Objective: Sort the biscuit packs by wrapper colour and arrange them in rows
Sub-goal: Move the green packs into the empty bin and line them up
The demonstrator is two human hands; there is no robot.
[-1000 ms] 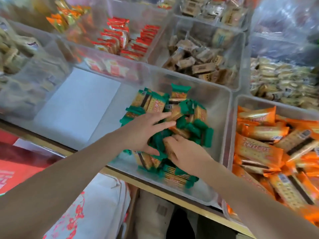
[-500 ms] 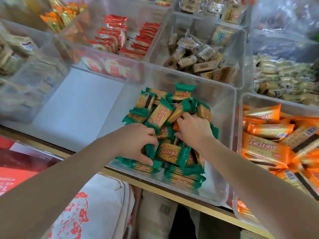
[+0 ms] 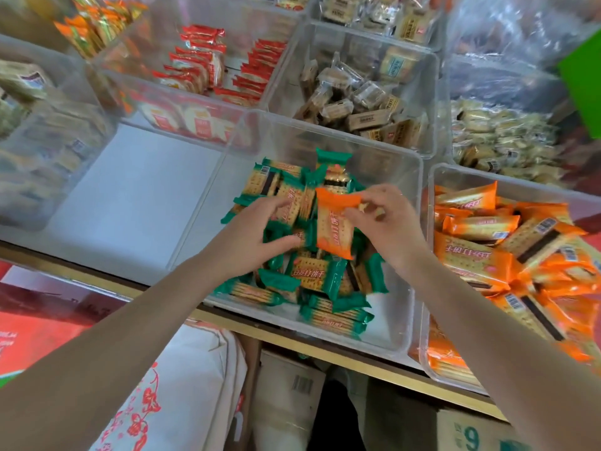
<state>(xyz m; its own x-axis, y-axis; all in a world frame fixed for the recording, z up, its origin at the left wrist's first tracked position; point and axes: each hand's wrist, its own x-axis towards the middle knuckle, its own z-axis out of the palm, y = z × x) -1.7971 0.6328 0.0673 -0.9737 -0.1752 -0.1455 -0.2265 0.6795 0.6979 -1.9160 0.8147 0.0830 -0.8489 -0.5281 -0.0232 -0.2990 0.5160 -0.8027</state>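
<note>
**Orange pack lifted above the green pile**

The right hand (image 3: 388,222) pinched an orange pack (image 3: 335,227) by its edge between thumb and fingertips, holding it upright just above the heap of green packs (image 3: 312,281) in the clear middle bin (image 3: 403,320). The left hand (image 3: 250,236) rested on the green packs, fingers half-curled and spread, closed on nothing that could be seen. Just beside it on the right stood a second clear bin (image 3: 432,180) piled with loose orange packs (image 3: 507,252). Both bins sat on the counter (image 3: 130,209).
</note>
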